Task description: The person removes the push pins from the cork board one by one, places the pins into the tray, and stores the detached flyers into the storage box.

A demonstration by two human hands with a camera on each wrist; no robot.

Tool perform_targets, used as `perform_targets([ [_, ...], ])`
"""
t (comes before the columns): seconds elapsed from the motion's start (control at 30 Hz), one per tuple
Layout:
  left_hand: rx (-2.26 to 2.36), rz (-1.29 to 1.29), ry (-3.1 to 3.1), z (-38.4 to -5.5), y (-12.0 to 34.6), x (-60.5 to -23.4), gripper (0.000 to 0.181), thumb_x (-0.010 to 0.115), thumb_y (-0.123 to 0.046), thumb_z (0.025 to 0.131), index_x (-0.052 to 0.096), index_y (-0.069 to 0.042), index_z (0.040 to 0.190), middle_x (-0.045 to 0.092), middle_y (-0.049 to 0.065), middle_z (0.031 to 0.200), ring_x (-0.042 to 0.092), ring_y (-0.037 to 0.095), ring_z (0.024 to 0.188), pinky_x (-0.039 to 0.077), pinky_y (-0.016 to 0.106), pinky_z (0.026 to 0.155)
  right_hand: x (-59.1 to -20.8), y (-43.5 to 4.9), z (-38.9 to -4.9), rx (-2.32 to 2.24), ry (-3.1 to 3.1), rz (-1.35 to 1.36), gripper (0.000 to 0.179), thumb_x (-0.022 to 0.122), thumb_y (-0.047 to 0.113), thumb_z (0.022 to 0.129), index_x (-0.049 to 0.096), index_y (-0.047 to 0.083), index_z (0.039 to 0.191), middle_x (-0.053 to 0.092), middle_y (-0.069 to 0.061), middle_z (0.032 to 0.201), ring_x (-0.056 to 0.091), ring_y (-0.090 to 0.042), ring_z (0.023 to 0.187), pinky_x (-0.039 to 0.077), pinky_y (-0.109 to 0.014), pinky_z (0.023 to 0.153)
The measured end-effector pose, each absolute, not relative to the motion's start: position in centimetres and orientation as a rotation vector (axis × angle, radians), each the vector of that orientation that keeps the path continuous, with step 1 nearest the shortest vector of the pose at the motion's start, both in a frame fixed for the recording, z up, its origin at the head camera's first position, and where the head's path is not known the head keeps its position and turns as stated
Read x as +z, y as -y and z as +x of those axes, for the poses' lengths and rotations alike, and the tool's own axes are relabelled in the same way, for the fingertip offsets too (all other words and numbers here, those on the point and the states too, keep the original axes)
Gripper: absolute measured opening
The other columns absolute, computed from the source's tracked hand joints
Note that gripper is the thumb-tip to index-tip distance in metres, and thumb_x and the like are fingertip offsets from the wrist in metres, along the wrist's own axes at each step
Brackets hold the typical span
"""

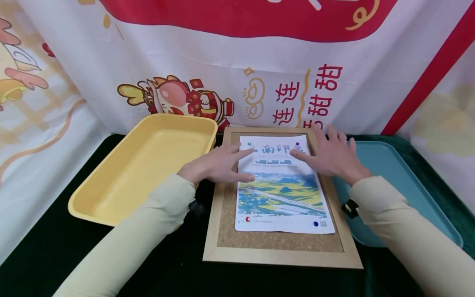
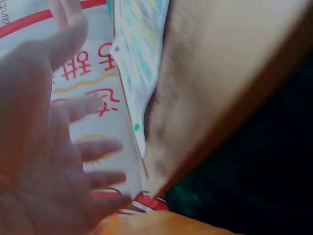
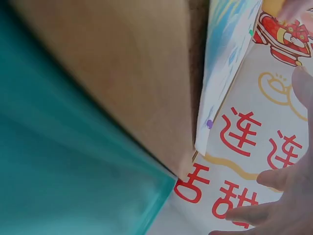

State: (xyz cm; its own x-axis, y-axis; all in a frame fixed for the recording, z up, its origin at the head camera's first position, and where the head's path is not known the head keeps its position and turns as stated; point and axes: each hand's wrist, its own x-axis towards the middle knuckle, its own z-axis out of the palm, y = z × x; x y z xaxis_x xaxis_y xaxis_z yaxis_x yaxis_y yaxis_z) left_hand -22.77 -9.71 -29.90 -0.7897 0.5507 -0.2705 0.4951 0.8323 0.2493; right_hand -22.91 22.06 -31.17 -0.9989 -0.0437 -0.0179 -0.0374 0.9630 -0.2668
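Note:
A printed poster [image 1: 282, 194] with a painted landscape lies on a wood-framed cork board [image 1: 278, 244]. Push pins sit at its corners: green [image 1: 249, 144], purple [image 1: 297, 144], red [image 1: 248, 219] and blue [image 1: 316, 224]. My left hand [image 1: 222, 165] is over the board's left edge, fingers extended and holding nothing. Over the upper right edge, my right hand [image 1: 330, 154] spreads its fingers, also holding nothing. In the left wrist view the left hand [image 2: 54, 142] appears apart from the paper. Only part of the right hand [image 3: 288, 191] shows in the right wrist view.
A yellow tray [image 1: 148, 165] stands left of the board. To the right is a teal tray [image 1: 400, 185], partly behind the right forearm. Dark green cloth [image 1: 178, 264] covers the table. A printed white curtain [image 1: 222, 57] hangs directly behind.

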Motion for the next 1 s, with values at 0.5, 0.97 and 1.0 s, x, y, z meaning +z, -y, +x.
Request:
perform_targets([
  [0.5, 0.225, 0.885, -2.438, -22.4, 10.2, -30.9, 0.091, 0.064, -0.062, 0.1, 0.016, -0.034, 0.172, -0.006, 0.01, 0.181, -0.01, 0.037, 0.167, 0.008, 0.061, 0.134, -30.0, -20.0, -24.4, -0.796, -3.089, -0.035, 0.09, 0.065, 0.063, 0.098, 0.034, 0.013, 0.167, 0.035, -0.022, 0.17, 0.029, -0.047, 0.155, 0.028, -0.075, 0.121],
  [0.97, 0.141, 0.831, -2.437, -22.1, 9.8, -31.0, 0.091, 0.067, -0.061, 0.099, 0.016, -0.037, 0.171, -0.008, 0.005, 0.181, -0.011, 0.035, 0.168, 0.009, 0.057, 0.135, -29.1, -16.6, -25.7, -1.147, -2.92, -0.06, 0.05, 0.07, 0.04, 0.102, 0.062, 0.014, 0.145, 0.062, -0.012, 0.145, 0.057, -0.033, 0.134, 0.052, -0.056, 0.109],
  [1.0, 0.144, 0.831, -2.438, -22.1, 9.8, -31.0, 0.091, 0.067, -0.06, 0.099, 0.016, -0.037, 0.171, -0.008, 0.005, 0.181, -0.01, 0.035, 0.168, 0.009, 0.057, 0.135, -29.1, -16.3, -25.9, -1.163, -2.914, -0.067, 0.047, 0.071, 0.037, 0.102, 0.064, 0.014, 0.142, 0.065, -0.011, 0.14, 0.06, -0.032, 0.13, 0.053, -0.054, 0.107],
])
